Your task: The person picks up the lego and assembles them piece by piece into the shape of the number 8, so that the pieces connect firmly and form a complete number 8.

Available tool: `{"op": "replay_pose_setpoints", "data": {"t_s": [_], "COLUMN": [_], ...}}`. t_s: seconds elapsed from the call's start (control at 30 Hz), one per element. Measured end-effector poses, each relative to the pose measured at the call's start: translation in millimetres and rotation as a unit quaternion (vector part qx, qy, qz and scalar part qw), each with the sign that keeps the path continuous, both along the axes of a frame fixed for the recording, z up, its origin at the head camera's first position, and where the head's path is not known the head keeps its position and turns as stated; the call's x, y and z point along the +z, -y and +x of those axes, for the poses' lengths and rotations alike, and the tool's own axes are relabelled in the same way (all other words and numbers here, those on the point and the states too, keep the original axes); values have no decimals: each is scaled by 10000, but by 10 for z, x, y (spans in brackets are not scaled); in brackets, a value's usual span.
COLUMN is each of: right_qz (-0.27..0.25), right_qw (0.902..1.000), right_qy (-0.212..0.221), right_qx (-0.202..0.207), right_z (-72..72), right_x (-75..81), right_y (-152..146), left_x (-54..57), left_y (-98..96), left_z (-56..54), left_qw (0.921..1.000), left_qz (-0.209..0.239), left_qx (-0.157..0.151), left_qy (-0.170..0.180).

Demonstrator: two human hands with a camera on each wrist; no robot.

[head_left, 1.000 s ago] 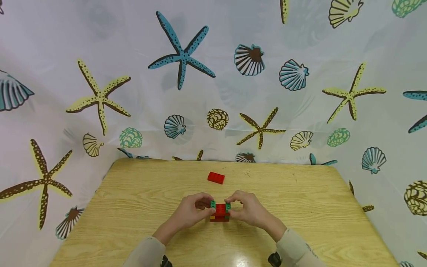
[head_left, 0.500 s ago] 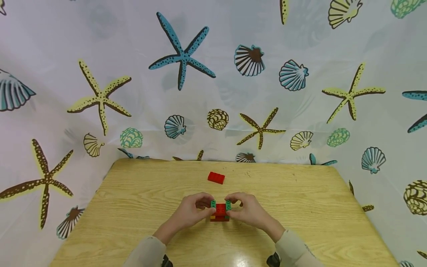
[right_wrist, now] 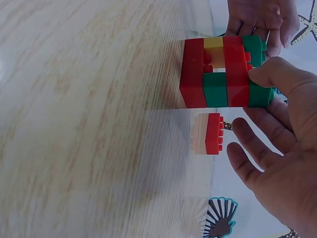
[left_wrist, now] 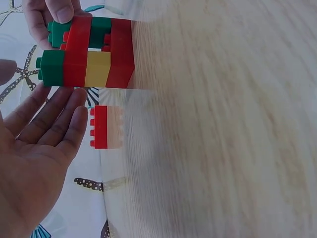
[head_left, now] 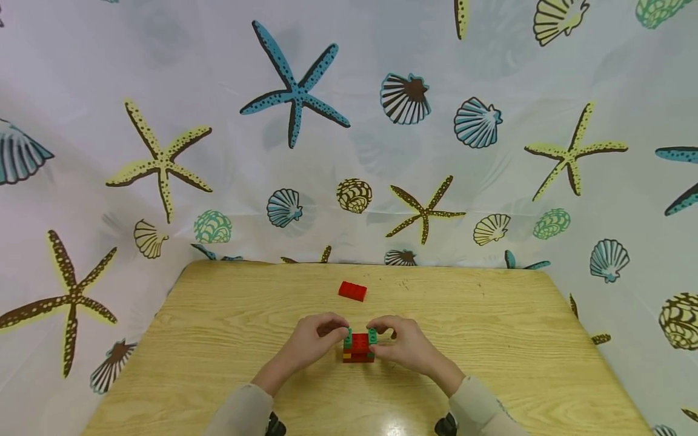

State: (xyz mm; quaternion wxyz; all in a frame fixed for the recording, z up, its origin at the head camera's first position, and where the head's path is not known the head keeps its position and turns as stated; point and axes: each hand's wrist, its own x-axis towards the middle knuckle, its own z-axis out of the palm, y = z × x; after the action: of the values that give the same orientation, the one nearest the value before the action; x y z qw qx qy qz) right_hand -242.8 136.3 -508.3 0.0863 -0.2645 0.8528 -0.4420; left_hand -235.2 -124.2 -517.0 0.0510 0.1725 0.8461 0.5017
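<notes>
A small stack of toy building bricks stands on the table between my hands. Its bottom is a red brick; above that sit a yellow brick at the left end and a green brick at the right. Another red brick bridges these two. On top are a left green brick and a right green brick. My right hand pinches the right top green brick between thumb and index finger. Beside the left one is my left hand, thumb lifted off, fingers extended near its far side.
A loose red brick lies behind the stack, studs up. The wooden table meets a white curtain with starfish and shell prints at the back and sides.
My left thumb has come off the left top green brick and moved up and away. My right hand keeps its pinch, nearly still. The stack and the loose red brick stay in place.
</notes>
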Motion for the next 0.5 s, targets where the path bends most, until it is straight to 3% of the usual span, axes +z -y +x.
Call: {"op": "replay_pose_setpoints", "data": {"t_s": [0.33,0.5], "right_qz": [10,48], "right_qw": [9999,9998], "right_qy": [139,152], "right_qx": [82,71], "right_z": [-13,-25], "right_x": [15,7], "right_y": [-18,-13], "left_x": [-86,-129], "left_y": [-20,-10], "left_z": [-273,-403], "left_qw": [9959,9934], "left_qz": [-25,-102], "left_qx": [899,1123], "left_qy": [-79,-210]}}
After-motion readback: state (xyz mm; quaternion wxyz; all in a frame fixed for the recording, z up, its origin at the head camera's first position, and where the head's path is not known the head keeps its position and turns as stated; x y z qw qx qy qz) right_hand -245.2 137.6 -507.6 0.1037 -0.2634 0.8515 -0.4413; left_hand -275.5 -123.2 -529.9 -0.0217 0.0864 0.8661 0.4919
